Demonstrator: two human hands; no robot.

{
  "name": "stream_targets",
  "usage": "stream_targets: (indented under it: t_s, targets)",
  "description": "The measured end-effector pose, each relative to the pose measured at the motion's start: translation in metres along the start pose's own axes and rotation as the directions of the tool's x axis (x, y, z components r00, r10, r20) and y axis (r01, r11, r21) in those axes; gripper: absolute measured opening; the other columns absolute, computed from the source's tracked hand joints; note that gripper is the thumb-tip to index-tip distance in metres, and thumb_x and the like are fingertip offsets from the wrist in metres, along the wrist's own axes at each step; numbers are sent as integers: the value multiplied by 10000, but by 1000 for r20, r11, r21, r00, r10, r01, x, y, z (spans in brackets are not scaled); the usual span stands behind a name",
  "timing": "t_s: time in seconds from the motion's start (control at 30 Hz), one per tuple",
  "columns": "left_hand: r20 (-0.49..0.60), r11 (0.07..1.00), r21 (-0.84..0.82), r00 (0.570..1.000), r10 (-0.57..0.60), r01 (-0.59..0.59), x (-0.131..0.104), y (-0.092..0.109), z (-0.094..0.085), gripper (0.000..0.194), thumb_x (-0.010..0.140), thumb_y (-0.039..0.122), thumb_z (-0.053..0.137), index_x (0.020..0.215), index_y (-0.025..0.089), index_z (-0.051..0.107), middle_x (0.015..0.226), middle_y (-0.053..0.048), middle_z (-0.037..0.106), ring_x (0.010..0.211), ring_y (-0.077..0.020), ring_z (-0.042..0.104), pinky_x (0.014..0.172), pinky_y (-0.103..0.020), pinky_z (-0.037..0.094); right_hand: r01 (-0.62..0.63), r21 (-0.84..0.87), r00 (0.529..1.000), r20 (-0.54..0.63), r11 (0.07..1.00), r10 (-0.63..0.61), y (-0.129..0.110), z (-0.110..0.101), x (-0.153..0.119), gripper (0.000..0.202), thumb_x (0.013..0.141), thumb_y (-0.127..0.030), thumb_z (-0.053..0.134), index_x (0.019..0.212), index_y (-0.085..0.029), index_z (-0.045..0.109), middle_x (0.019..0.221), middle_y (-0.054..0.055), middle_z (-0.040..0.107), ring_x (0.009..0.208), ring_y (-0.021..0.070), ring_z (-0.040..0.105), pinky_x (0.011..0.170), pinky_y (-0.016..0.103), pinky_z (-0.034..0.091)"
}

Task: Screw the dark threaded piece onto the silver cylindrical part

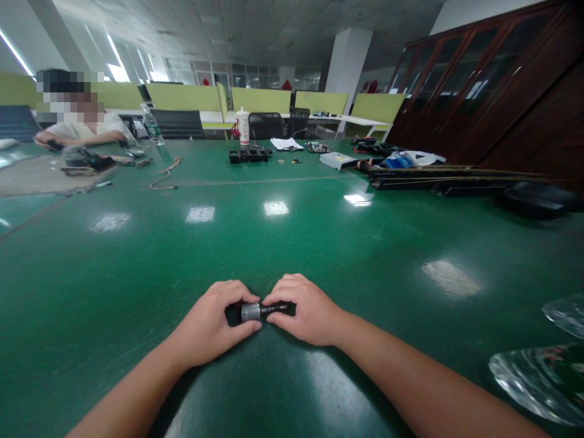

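Just above the green tabletop, near its front, lies a small silver cylinder with a thin, dark, ribbed shaft [250,312] pointing right. My left hand [219,319] is closed around the cylinder, thumb below and fingers above; the cylinder's dark left end sits partly inside the grip. Facing it, my right hand [308,311] is curled about the shaft, its thumb and fingertips on either side, and the shaft's tip reaches toward the palm. Both hands rest close together, fingertips almost meeting.
Clear plastic packages [538,380] lie at the right edge. Across the green table [283,243] are a black part [249,156], a white bottle [243,126], long black rails [410,176] and a cord [166,173]. A person [89,125] sits far left by a water bottle [154,129].
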State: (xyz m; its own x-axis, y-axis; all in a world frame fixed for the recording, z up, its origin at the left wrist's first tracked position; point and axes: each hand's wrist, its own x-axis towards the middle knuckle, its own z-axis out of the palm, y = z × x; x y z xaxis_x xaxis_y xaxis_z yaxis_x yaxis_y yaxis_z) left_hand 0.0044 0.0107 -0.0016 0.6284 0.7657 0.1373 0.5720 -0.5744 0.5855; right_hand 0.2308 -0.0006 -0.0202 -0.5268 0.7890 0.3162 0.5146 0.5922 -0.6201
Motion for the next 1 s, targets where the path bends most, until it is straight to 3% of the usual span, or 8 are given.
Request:
stream_targets:
  t_s: [1.0]
  targets:
    - [-10, 999, 2, 999, -32, 32, 3, 3, -1, 200, 824, 365, 690, 955, 214, 700, 894, -27, 675, 855, -203, 626, 799, -320, 462, -34, -26, 999, -14, 999, 33, 0, -1, 0, 122, 786, -188, 716, 906, -209, 717, 841, 15, 714, 834, 177, 603, 826, 343, 411]
